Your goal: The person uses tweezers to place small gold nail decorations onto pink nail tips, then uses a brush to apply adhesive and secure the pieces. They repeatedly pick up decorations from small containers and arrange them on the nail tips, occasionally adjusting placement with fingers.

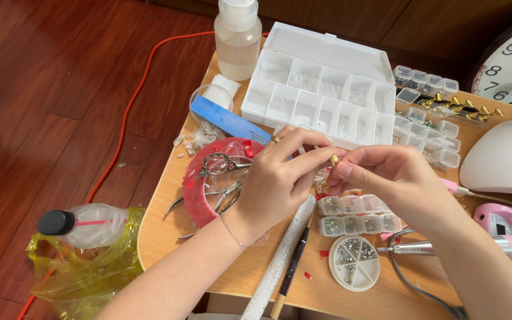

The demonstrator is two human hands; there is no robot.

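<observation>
Head view: the fingers of the left hand (280, 178) and right hand (386, 175) pinch together on a small gold-tipped piece (334, 159), held above the desk (161, 231). Just below lie small clear bead boxes (357, 214) and a round divided gem dish (354, 262). Behind stands an open white compartment case (318, 98); scissors (220, 164) rest on a red tray (200, 204) at left.

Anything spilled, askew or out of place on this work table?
Yes. Clear broken bits lie scattered by the blue file, and red scraps dot the table. The left hand and right hand pinch a small gold piece. The compartment box stands open, nothing spilled from it.
</observation>
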